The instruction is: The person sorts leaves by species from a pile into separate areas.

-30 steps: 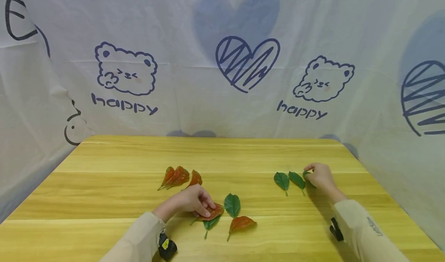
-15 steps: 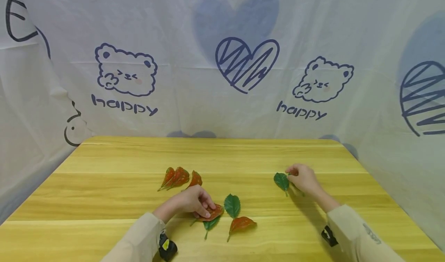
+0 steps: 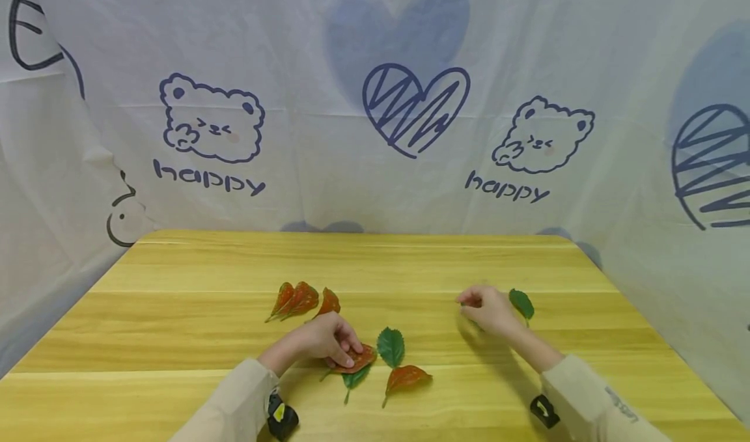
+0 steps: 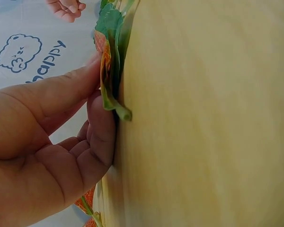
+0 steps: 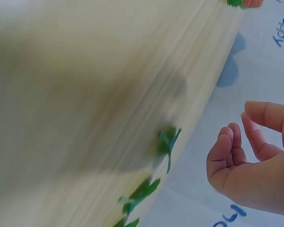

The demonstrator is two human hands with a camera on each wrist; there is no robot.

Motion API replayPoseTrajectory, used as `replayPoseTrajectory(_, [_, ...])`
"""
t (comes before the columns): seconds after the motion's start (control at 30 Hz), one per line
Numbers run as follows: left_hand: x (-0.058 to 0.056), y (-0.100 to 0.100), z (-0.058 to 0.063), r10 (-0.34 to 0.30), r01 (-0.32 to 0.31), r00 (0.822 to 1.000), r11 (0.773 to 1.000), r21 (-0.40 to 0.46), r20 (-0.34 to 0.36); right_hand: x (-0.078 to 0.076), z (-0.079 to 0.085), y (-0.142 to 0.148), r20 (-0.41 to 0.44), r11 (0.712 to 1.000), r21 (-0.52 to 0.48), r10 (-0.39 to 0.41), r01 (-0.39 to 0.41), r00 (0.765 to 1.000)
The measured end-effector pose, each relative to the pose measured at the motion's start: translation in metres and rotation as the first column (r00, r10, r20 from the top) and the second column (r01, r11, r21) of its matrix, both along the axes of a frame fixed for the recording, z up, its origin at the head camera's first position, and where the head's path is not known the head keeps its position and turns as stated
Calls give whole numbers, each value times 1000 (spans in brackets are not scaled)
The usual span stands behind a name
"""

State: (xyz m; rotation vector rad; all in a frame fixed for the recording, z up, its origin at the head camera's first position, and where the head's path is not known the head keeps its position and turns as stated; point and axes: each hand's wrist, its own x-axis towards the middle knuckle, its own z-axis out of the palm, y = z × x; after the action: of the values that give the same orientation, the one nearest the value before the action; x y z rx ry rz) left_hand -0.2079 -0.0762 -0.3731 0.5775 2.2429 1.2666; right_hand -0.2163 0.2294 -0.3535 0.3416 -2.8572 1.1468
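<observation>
My left hand (image 3: 325, 338) holds a red leaf (image 3: 360, 359) between thumb and fingers, low over the table. A green leaf (image 3: 355, 378) lies partly under it, and in the left wrist view the red leaf (image 4: 104, 71) stands edge-on at the thumb tip. My right hand (image 3: 491, 310) is over the row of green leaves at right, hiding most of two. The right wrist view has its thumb and fingers (image 5: 222, 151) apart, nothing between them, with one green leaf (image 5: 166, 142) on the table beside it. The rightmost green leaf (image 3: 521, 304) lies uncovered.
A second green leaf (image 3: 390, 347) and a curled red leaf (image 3: 407, 378) lie right of my left hand. Three more red leaves (image 3: 301, 297) sit farther back at left. The wooden table (image 3: 193, 266) ends at a printed cloth (image 3: 328, 168).
My right hand has moved left along the row of green leaves, uncovering the rightmost one and coming over the leftmost. The left hand and its red leaf have stayed in place.
</observation>
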Motion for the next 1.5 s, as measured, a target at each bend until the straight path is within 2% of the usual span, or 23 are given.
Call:
replayPoseTrajectory(0.27, [1,0,1,7,-7,1000,1000,-2,5,8,-3,-18,24,998,-33,46,-45,999])
replayPoseTrajectory(0.5, [1,0,1,6,-6,1000,1000,0,0,14,-3,-28,45,980,-93,182,-177,982])
replayPoseTrajectory(0.8, [1,1,1,12,-12,1000,1000,-5,0,22,-4,-39,115,918,-208,366,-338,924])
replayPoseTrajectory(1.0, [1,1,2,16,-16,1000,1000,-12,-1,28,-5,-46,160,896,-232,419,-378,894])
replayPoseTrajectory(1.23, [2,3,3,22,-22,1000,1000,-17,-3,32,-7,-49,214,854,-297,496,-427,842])
replayPoseTrajectory(1.5, [2,3,2,30,-30,1000,999,-15,0,32,-13,-52,253,826,-349,538,-443,804])
